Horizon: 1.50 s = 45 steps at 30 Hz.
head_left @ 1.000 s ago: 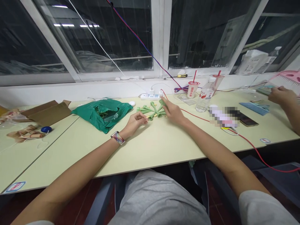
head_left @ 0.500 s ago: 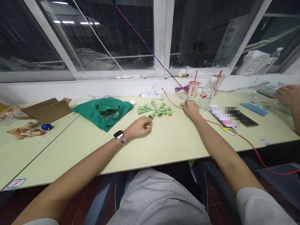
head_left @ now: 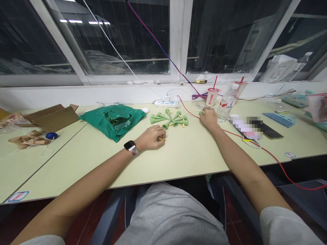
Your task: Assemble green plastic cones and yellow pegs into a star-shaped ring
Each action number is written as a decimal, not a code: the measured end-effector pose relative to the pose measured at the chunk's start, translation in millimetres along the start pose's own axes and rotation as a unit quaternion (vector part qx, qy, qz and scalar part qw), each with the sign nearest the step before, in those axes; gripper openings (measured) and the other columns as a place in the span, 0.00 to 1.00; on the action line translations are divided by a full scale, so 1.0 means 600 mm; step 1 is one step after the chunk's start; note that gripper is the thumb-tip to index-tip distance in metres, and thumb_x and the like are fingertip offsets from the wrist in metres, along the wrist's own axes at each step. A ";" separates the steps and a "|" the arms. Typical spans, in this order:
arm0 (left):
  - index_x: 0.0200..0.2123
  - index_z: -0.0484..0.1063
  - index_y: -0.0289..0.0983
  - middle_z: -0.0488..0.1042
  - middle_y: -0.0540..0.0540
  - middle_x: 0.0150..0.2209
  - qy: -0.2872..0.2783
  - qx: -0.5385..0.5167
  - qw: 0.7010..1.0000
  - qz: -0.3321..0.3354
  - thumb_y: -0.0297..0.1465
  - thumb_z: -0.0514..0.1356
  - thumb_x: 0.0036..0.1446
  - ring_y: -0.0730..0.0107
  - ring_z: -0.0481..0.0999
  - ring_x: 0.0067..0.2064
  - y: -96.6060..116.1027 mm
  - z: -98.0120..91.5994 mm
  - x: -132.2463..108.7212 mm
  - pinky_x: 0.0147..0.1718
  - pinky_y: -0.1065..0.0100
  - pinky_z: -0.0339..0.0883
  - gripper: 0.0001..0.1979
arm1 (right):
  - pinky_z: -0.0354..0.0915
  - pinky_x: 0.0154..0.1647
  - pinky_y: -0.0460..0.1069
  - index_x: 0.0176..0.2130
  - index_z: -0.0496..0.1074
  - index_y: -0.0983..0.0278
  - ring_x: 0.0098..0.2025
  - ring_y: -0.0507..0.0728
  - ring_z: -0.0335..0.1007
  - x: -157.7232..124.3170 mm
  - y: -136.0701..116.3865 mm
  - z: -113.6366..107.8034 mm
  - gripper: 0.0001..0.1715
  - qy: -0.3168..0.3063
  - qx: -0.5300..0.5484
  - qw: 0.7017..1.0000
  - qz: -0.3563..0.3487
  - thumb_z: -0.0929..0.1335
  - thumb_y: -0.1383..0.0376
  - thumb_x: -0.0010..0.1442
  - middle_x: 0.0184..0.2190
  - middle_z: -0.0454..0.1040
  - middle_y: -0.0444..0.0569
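Observation:
Several green cone-ended pieces (head_left: 175, 121) lie in a radiating cluster on the pale table (head_left: 178, 156), with small yellow parts among them. Just below and left of the cluster, my left hand (head_left: 152, 137) has its fingers curled round a small yellow piece (head_left: 161, 139), whose end shows at the fingertips. My right hand (head_left: 208, 119) rests on the table right of the cluster, fingers bent over a green piece (head_left: 201, 112) that is mostly hidden, beside a clear bottle (head_left: 226, 105).
A torn green bag (head_left: 114, 122), cardboard (head_left: 52, 117) and wooden pieces with a blue ball (head_left: 51, 136) are at left. A cup (head_left: 212, 97), phone (head_left: 273, 131), blue comb-like object (head_left: 278, 119) and red cable (head_left: 277, 160) are at right.
The other person's hand at the far right has left the view, and a pink mesh-like item shows there. My left fingers have shifted slightly around the yellow piece. The view has moved a little.

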<state>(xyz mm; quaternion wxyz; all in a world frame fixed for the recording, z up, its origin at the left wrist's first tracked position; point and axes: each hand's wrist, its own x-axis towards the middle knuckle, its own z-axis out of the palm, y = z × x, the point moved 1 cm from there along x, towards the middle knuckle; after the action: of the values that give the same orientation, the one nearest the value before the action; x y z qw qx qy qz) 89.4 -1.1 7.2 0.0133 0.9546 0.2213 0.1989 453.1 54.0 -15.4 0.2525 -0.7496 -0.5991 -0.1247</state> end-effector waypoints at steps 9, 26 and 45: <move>0.41 0.73 0.39 0.78 0.45 0.39 0.117 -0.066 0.987 -0.084 0.31 0.52 0.71 0.63 0.74 0.37 -0.029 0.002 -0.005 0.39 0.63 0.64 0.10 | 0.64 0.66 0.61 0.61 0.74 0.65 0.64 0.67 0.68 -0.091 -0.190 0.001 0.22 -0.015 0.183 0.879 -0.441 0.68 0.62 0.70 0.59 0.77 0.60; 0.52 0.75 0.40 0.78 0.41 0.49 0.237 -0.116 0.960 -0.092 0.35 0.57 0.72 0.61 0.77 0.49 -0.028 0.001 -0.001 0.52 0.59 0.72 0.11 | 0.67 0.65 0.61 0.63 0.72 0.61 0.60 0.64 0.75 -0.131 -0.236 -0.019 0.22 0.044 0.367 0.836 -0.405 0.66 0.63 0.73 0.57 0.79 0.57; 0.42 0.79 0.39 0.84 0.42 0.42 0.253 -0.271 0.905 -0.209 0.47 0.66 0.65 0.57 0.83 0.44 -0.003 0.006 0.014 0.49 0.57 0.75 0.17 | 0.76 0.40 0.54 0.52 0.77 0.58 0.36 0.59 0.79 -0.129 -0.257 -0.005 0.26 -0.113 0.637 0.750 -0.139 0.74 0.45 0.63 0.33 0.77 0.44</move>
<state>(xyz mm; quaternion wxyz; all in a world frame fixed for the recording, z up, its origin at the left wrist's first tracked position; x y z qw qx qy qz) 97.1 4.7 6.7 0.2560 0.7635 0.3495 0.4789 285.9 11.7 -15.3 0.5817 -0.3318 -0.6613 0.3379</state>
